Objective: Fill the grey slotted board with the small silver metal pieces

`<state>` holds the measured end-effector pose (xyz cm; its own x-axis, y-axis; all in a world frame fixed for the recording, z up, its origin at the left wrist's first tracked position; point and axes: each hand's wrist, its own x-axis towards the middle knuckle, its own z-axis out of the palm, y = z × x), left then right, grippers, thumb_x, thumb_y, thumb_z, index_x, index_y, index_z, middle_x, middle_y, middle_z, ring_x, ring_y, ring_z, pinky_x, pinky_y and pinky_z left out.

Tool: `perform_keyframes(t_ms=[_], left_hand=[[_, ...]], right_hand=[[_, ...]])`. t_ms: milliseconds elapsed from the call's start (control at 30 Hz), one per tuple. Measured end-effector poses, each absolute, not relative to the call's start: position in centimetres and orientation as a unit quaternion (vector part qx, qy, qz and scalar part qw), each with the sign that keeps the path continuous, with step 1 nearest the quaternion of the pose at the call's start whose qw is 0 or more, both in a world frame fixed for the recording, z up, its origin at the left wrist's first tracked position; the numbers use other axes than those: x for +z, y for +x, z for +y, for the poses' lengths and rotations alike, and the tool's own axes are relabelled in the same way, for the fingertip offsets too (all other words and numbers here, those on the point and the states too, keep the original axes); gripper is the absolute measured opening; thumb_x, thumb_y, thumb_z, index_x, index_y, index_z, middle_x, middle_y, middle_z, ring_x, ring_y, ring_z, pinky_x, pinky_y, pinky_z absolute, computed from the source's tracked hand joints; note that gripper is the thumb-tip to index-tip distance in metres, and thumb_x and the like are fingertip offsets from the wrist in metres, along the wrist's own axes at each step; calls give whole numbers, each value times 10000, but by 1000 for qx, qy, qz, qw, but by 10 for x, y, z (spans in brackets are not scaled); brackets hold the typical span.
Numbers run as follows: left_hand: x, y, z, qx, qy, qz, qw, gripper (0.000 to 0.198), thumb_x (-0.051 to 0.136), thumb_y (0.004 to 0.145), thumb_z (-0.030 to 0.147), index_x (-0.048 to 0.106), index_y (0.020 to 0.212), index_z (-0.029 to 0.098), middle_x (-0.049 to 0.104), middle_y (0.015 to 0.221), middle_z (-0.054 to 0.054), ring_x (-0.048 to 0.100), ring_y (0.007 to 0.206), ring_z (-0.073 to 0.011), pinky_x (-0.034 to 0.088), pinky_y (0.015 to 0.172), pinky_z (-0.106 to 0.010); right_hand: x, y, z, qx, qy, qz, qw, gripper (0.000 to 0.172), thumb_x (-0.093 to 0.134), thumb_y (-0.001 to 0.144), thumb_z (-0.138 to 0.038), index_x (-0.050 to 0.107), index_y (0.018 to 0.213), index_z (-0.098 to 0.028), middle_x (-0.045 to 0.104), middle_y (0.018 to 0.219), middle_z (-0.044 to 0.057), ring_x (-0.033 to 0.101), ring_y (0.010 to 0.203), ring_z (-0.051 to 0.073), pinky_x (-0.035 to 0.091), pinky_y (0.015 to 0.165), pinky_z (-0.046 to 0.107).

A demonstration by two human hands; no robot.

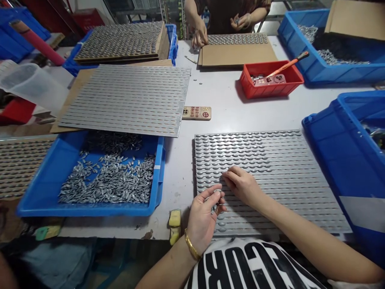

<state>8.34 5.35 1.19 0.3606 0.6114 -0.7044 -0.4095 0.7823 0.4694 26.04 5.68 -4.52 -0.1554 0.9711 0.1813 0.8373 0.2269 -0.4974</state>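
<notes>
A grey slotted board (288, 180) lies in front of me, its upper left part covered with rows of small grey oval metal pieces (231, 146). My left hand (207, 212) is curled around several such oval pieces (214, 208), over the board's left edge. Beside it, my right hand (242, 185) touches the board in a pinch at the end of a partly filled row. Whatever lies between its fingertips is hidden. A few more ovals (221, 224) sit along the board's lower left edge.
To the left, a blue bin (90, 208) holds loose oval pieces, with another slotted board (126, 96) resting across its back. Blue bins (339, 132) stand at right, a red tray (267, 92) farther back. Across the table, a person's hands (200, 36) work at another board.
</notes>
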Motion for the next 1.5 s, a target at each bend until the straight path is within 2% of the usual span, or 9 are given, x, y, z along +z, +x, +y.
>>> perform_keyframes(t_ms=[100, 367, 500, 667, 867, 1033, 1167, 1367, 1500], left_hand=[[11, 88, 54, 312, 123, 478, 812, 338, 722, 745, 261, 697, 1059, 138, 594, 852, -63, 507, 705, -94, 420, 570, -195], [7, 106, 51, 271, 209, 478, 809, 449, 664, 789, 324, 630, 1208, 165, 381, 643, 36, 302, 525, -47, 153, 407, -170], [9, 112, 51, 260, 196, 480, 815, 434, 620, 813, 293, 591, 1227, 165, 444, 697, 19, 352, 539, -55, 190, 406, -175], [14, 111, 51, 286, 150, 503, 802, 290, 550, 819, 190, 565, 1108, 172, 606, 894, -58, 546, 700, -128, 394, 507, -227], [15, 111, 47, 253, 160, 478, 826, 258, 617, 822, 290, 609, 1036, 146, 636, 927, -90, 578, 729, -140, 451, 590, -253], [13, 112, 49, 261, 141, 477, 827, 329, 640, 807, 313, 648, 1092, 147, 610, 868, -67, 538, 694, -123, 440, 567, -246], [11, 113, 50, 270, 150, 481, 820, 347, 693, 762, 337, 674, 1042, 132, 602, 811, -58, 513, 658, -113, 396, 509, -226], [10, 120, 48, 299, 161, 498, 798, 197, 722, 747, 297, 628, 848, 157, 546, 691, 3, 474, 627, -87, 383, 531, -206], [9, 127, 45, 288, 153, 489, 809, 204, 722, 748, 291, 618, 865, 160, 554, 721, 1, 472, 634, -77, 381, 550, -197]], right_hand=[[-34, 262, 55, 213, -606, -708, 292, 176, 469, 914, -204, 638, 960, -200, 600, 913, 77, 559, 787, 166, 464, 681, 281], [1, 258, 34, 620, -554, -380, 406, 235, 624, 844, -410, 625, 848, -175, 577, 676, -11, 485, 538, 88, 396, 446, 201], [-7, 269, 31, 565, -574, -417, 421, 182, 631, 840, -355, 648, 895, -183, 626, 729, 12, 560, 597, 118, 461, 503, 235], [-31, 288, 35, 266, -598, -659, 371, 165, 502, 904, -201, 653, 970, -214, 665, 925, 69, 628, 847, 181, 519, 713, 311], [-50, 288, 41, 136, -593, -745, 273, 247, 442, 896, -91, 639, 999, -197, 643, 961, 83, 607, 835, 159, 497, 682, 255], [-42, 287, 44, 148, -596, -745, 258, 238, 442, 898, -115, 644, 998, -192, 624, 963, 96, 605, 837, 179, 499, 682, 283], [-20, 287, 39, 241, -589, -694, 337, 203, 472, 918, -191, 608, 1066, -219, 622, 983, 87, 606, 836, 178, 514, 692, 300], [4, 277, 18, 382, -608, -572, 397, 96, 560, 892, -275, 634, 924, -222, 650, 841, 36, 612, 754, 162, 501, 614, 271], [3, 269, 10, 392, -606, -538, 435, 143, 561, 895, -261, 652, 1001, -232, 669, 925, 44, 632, 848, 173, 529, 709, 291]])
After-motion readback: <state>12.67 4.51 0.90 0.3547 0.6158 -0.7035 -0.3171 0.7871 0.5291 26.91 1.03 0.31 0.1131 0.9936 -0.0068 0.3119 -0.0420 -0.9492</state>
